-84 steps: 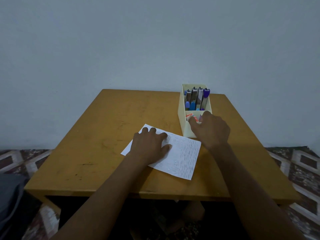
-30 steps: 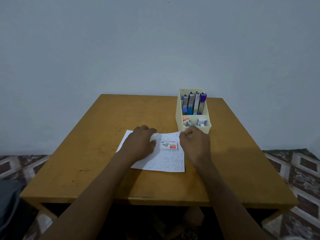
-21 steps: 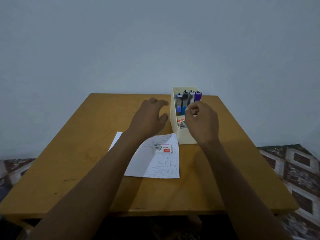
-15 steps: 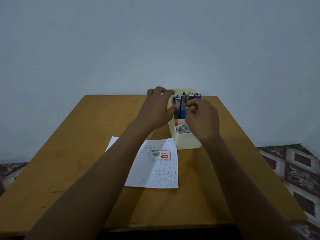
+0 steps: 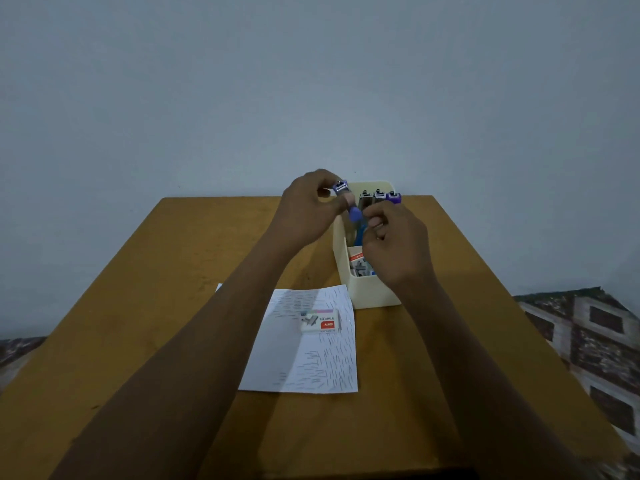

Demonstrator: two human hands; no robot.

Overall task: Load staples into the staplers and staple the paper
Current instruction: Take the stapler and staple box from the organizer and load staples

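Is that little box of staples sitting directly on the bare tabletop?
No, the staple box lies on top of the sheet of paper, just in front of the cream organizer.

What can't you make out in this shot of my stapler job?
Head view: whether the stapler in the left hand holds staples; too small.
Whether the right hand pinches it; contact blurred.
Front compartment of the organizer: mostly behind the right hand.
Writing on the paper: too small.

A purple-capped metal stapler (image 5: 346,200) sits between left hand (image 5: 306,211) and right hand (image 5: 398,247), over cream plastic organiser (image 5: 375,296); nearer, small cardboard staple box (image 5: 320,321) lies on white paper sheet (image 5: 311,365).
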